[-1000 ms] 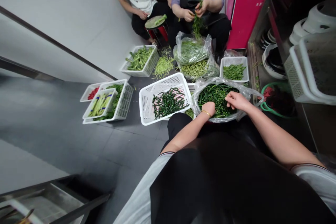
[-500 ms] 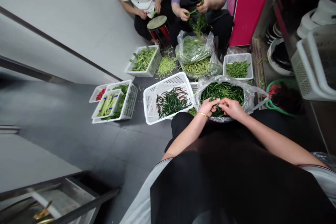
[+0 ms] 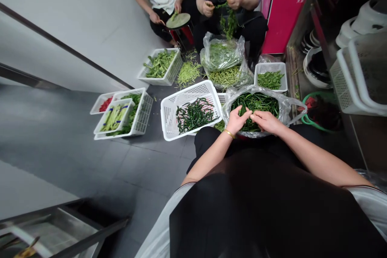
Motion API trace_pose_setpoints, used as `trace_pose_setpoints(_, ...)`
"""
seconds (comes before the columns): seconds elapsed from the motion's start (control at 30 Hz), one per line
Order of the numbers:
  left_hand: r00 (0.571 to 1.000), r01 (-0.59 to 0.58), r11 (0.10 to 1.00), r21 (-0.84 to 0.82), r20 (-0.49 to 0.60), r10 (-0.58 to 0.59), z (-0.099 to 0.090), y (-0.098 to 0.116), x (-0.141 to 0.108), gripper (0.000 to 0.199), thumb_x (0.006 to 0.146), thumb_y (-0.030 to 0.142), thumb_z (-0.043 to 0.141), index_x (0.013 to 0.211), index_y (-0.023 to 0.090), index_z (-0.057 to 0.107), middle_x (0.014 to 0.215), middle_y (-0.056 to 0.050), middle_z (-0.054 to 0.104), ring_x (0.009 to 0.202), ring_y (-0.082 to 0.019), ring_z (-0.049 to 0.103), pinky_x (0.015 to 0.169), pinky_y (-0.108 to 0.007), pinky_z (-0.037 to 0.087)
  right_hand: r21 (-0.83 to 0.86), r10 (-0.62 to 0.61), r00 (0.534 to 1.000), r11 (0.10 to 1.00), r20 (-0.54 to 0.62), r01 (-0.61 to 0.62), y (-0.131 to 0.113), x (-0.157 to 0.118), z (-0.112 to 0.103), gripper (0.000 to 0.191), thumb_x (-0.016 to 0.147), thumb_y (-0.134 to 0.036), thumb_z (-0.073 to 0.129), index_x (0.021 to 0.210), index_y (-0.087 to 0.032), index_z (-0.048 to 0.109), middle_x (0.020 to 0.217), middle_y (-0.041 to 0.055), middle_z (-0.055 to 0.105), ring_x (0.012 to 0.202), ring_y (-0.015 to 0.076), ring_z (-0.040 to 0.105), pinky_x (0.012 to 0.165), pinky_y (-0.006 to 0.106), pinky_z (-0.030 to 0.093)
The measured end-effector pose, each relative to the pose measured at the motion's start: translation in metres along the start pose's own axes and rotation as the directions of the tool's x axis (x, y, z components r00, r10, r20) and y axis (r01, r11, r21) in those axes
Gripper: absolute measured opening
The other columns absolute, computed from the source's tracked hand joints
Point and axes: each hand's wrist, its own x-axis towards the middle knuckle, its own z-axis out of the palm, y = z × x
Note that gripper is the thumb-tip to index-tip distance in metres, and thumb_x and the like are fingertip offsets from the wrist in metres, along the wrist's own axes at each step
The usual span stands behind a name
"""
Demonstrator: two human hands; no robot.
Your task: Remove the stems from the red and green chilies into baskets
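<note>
My left hand [image 3: 237, 121], with a gold bangle at its wrist, is closed around a few dark green chili peppers [image 3: 242, 109]. My right hand [image 3: 266, 121] is closed in a pinch, its fingertips meeting those of the left; whatever lies between them is too small to make out. Both hands are over the near side of a clear plastic bag [image 3: 286, 107] full of long green chili peppers [image 3: 261, 100]. Just left of the bag stands a white perforated basket [image 3: 167, 127] with more green chilies [image 3: 196, 115] spread inside.
Across from me, two people handle greens, one beside a round stool [image 3: 178, 20]. Bags of green stalks [image 3: 225, 75] and white baskets of vegetables [image 3: 160, 64] stand on the floor. Stacked baskets [image 3: 140, 117] are at left, a green basin [image 3: 306, 119] at right.
The view has shifted slightly. Chilies now show upright from my left hand, while my right fingertips stay close against it. The person at the back left has lowered a hand beside the stool.
</note>
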Motion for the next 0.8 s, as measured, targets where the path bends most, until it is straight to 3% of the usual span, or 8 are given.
trace_pose_setpoints(0.1,0.997,0.075,0.976,-0.207,0.028,-0.071,0.002,0.002,-0.002,0.039,0.071,0.047,0.078,0.081,0.017,0.055,0.061,0.005,0.049,0.047,-0.004,0.038,0.044,-0.019,0.026,0.131,-0.101,0.995,0.987,0.02,0.097,-0.01,-0.005,0.003,0.043,0.09,-0.059,0.045,0.069,-0.022,0.047,0.046,-0.0058,0.046,0.04,0.0109,0.048,0.046,0.023,0.038)
trace_pose_setpoints(0.23,0.972,0.236,0.817,-0.526,0.114,-0.207,0.004,0.003,0.001,0.038,0.072,0.043,0.078,0.078,0.016,0.052,0.06,0.005,0.044,0.044,-0.001,0.031,0.039,-0.015,0.016,0.203,-0.261,0.965,0.946,0.015,0.253,-0.019,-0.01,-0.006,0.046,0.095,-0.058,0.037,0.071,-0.021,0.048,0.051,-0.0033,0.05,0.047,0.0121,0.051,0.054,0.025,0.044)
trace_pose_setpoints(0.3,0.948,0.314,0.733,-0.603,0.155,-0.278,-0.002,0.004,0.005,0.035,0.074,0.037,0.077,0.074,0.015,0.051,0.059,0.005,0.042,0.043,-0.001,0.029,0.038,-0.015,0.013,0.01,-0.281,0.956,0.96,0.089,0.281,-0.012,-0.006,-0.017,0.046,0.098,-0.053,0.035,0.075,-0.019,0.055,0.058,0.0,0.056,0.054,0.0134,0.055,0.06,0.026,0.045)
trace_pose_setpoints(0.37,0.938,0.335,0.676,-0.656,0.164,-0.306,-0.013,0.005,0.008,0.033,0.077,0.033,0.073,0.068,0.015,0.047,0.058,0.004,0.042,0.043,-0.002,0.031,0.037,-0.015,0.014,-0.362,-0.195,0.97,0.902,0.145,0.235,0.005,0.003,-0.024,0.039,0.097,-0.046,0.039,0.089,-0.017,0.065,0.076,0.0052,0.064,0.064,0.0155,0.059,0.064,0.027,0.044)
trace_pose_setpoints(0.47,0.938,0.333,0.659,-0.675,0.162,-0.307,-0.029,0.007,0.01,0.036,0.08,0.027,0.068,0.06,0.016,0.04,0.059,0.001,0.047,0.049,-0.005,0.045,0.04,-0.016,0.026,-0.781,-0.033,0.978,0.596,0.207,0.185,0.037,0.018,-0.014,0.036,0.095,-0.031,0.043,0.123,-0.024,0.064,0.107,0.0116,0.063,0.077,0.0182,0.062,0.063,0.027,0.04)
trace_pose_setpoints(0.57,0.922,0.377,0.706,-0.6,0.172,-0.347,-0.04,0.009,0.01,0.026,0.077,0.021,0.069,0.064,0.014,0.048,0.068,-0.004,0.059,0.06,-0.01,0.058,0.045,-0.016,0.034,-0.829,0.019,0.921,0.444,0.388,0.34,0.058,0.031,0.01,0.041,0.096,-0.021,0.039,0.127,-0.03,0.063,0.112,0.0117,0.06,0.079,0.0172,0.062,0.062,0.025,0.037)
trace_pose_setpoints(0.67,0.922,0.387,0.771,-0.506,0.19,-0.338,-0.045,0.006,0.01,0.022,0.071,0.019,0.076,0.083,0.013,0.059,0.072,-0.004,0.064,0.058,-0.009,0.058,0.045,-0.016,0.033,-0.797,-0.005,0.907,0.476,0.421,0.372,0.063,0.041,0.016,0.034,0.096,-0.025,0.043,0.118,-0.028,0.069,0.109,0.0098,0.062,0.079,0.0165,0.062,0.062,0.024,0.038)
trace_pose_setpoints(0.8,0.954,0.296,0.868,-0.398,0.081,-0.288,-0.034,-0.008,0.013,0.036,0.063,0.026,0.084,0.085,0.014,0.058,0.057,0.005,0.053,0.043,-0.003,0.042,0.04,-0.015,0.024,-0.745,-0.098,0.981,0.639,0.169,0.192,0.049,0.047,-0.006,0.03,0.095,-0.034,0.051,0.114,-0.024,0.071,0.107,0.008,0.065,0.091,0.0189,0.063,0.072,0.026,0.043)
